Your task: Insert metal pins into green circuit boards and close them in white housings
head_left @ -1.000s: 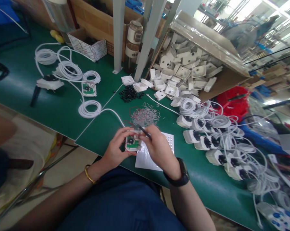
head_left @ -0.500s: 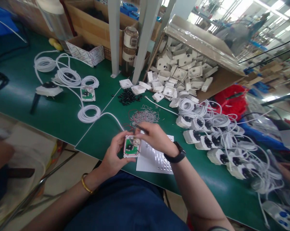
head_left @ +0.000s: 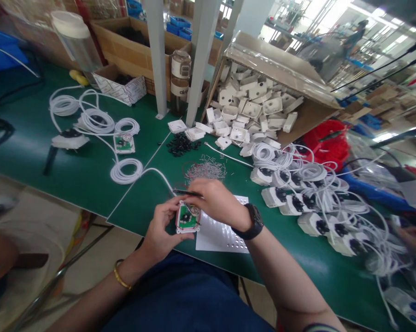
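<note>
My left hand point(head_left: 161, 228) grips a small white housing with a green circuit board point(head_left: 186, 217) inside, thumb along its lower edge and fingers around its left side. Over the top right of the board, my right hand point(head_left: 218, 200) is closed on a slim dark tool point(head_left: 186, 192), whose exact kind I cannot make out. The tool points left, above the housing's upper edge. A white cable point(head_left: 162, 175) runs from a coil to that upper edge. Thin red wires show inside the housing. Beneath my right hand lies a white sheet with shiny dots point(head_left: 211, 237).
Small metal pins point(head_left: 208, 169) and black pieces point(head_left: 180, 145) lie in heaps beyond my hands. A tipped carton point(head_left: 311, 115) spills white housings. Cabled white boxes point(head_left: 273, 197) crowd the right. Coiled cables point(head_left: 126, 170) and another open board housing point(head_left: 124, 144) sit left. Metal posts point(head_left: 157, 60) stand behind.
My right hand has turned, and the dark tool now lies pointing left above the housing. The housing has tilted slightly in my left hand. The whole view has shifted a little.
</note>
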{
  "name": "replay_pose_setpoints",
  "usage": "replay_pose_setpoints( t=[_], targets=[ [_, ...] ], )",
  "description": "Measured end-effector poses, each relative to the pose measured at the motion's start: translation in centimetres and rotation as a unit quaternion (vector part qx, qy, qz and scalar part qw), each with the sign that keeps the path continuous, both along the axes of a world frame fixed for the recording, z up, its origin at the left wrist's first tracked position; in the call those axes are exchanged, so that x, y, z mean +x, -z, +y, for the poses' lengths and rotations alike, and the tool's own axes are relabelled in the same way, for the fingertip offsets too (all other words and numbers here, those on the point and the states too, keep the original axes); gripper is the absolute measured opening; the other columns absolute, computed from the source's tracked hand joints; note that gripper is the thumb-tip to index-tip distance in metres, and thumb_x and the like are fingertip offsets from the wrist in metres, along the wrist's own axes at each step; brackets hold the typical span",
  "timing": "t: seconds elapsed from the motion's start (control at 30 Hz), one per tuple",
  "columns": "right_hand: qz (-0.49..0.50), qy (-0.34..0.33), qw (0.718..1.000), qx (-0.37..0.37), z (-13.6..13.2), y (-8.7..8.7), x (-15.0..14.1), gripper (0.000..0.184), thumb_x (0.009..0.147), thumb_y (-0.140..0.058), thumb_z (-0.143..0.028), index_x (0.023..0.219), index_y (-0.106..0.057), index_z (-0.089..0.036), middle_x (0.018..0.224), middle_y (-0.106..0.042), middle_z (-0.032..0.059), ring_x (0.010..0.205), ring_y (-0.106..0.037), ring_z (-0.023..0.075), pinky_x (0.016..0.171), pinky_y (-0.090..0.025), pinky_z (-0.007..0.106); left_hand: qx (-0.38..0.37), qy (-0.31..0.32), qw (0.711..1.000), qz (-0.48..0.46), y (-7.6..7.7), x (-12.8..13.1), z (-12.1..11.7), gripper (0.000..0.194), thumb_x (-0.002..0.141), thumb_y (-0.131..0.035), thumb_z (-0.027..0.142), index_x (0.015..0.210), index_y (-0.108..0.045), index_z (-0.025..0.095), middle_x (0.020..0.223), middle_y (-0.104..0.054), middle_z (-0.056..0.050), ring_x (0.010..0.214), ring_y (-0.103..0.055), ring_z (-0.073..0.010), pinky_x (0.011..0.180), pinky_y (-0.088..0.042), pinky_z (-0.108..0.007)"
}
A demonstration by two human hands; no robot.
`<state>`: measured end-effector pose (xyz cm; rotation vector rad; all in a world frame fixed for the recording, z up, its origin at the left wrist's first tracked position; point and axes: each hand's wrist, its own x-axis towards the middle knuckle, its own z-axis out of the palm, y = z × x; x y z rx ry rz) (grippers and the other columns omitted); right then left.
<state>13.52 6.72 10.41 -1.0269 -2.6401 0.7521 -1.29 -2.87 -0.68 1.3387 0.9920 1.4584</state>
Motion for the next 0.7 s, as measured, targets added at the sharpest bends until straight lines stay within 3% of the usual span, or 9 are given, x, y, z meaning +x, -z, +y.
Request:
replay_pose_setpoints(
  t=[0.2, 0.33, 0.5, 0.6, 0.7],
  targets=[
    [-0.023, -0.011, 1.000, 0.002, 0.2, -0.2, -0.1, 0.013, 0.085, -0.061, -0.020, 0.074, -0.062, -0.016, 0.076, -0.059, 0.0014, 0.071, -0.052, 0.0122, 0.063, -0.034, 0.024, -0.001, 0.011, 1.000, 0.020, 0.1, -0.2, -0.1, 0.053, 0.063, -0.082, 0.020, 0.097, -0.042, 0.022, 0.130, -0.050, -0.016, 0.122, -0.050, -0.0282, 0.089, -0.052, -0.040],
    [-0.057, 0.019, 0.998, -0.011, 0.1, -0.4, -0.2, 0.013, 0.081, -0.067, -0.026, 0.072, -0.062, -0.018, 0.071, -0.059, 0.0003, 0.065, -0.051, 0.0117, 0.057, -0.029, 0.024, 0.010, 0.018, 0.999, 0.047, 0.5, -0.4, -0.1, 0.050, 0.063, -0.082, 0.019, 0.093, -0.042, 0.022, 0.130, -0.050, -0.014, 0.123, -0.049, -0.0279, 0.095, -0.048, -0.043],
    [-0.100, 0.110, 0.989, -0.023, -0.1, -0.7, -0.3, 0.024, 0.078, -0.068, -0.040, 0.069, -0.062, -0.019, 0.058, -0.055, -0.0006, 0.054, -0.047, 0.0119, 0.050, -0.022, 0.025, 0.014, 0.033, 0.995, 0.095, 0.6, -0.7, -0.1, 0.064, 0.066, -0.080, 0.021, 0.119, -0.044, 0.023, 0.133, -0.048, -0.014, 0.124, -0.048, -0.0291, 0.099, -0.046, -0.046],
    [-0.083, 0.102, 0.991, -0.038, 0.0, -0.5, 0.2, 0.013, 0.080, -0.066, -0.030, 0.075, -0.065, -0.018, 0.068, -0.063, 0.0020, 0.061, -0.054, 0.0132, 0.053, -0.029, 0.024, 0.007, 0.028, 0.987, 0.156, 0.2, -0.9, -0.2, 0.061, 0.069, -0.078, 0.023, 0.123, -0.049, 0.025, 0.133, -0.048, -0.013, 0.125, -0.046, -0.0302, 0.100, -0.047, -0.046],
    [-0.038, 0.087, 0.993, -0.070, -0.1, 0.0, 1.3, 0.007, 0.082, -0.063, -0.019, 0.085, -0.068, -0.017, 0.079, -0.069, 0.0034, 0.070, -0.059, 0.0143, 0.062, -0.035, 0.024, 0.014, 0.012, 0.990, 0.141, -0.1, -0.8, -0.3, 0.060, 0.069, -0.077, 0.021, 0.122, -0.049, 0.026, 0.134, -0.047, -0.013, 0.125, -0.046, -0.0304, 0.097, -0.049, -0.045]
  ],
)
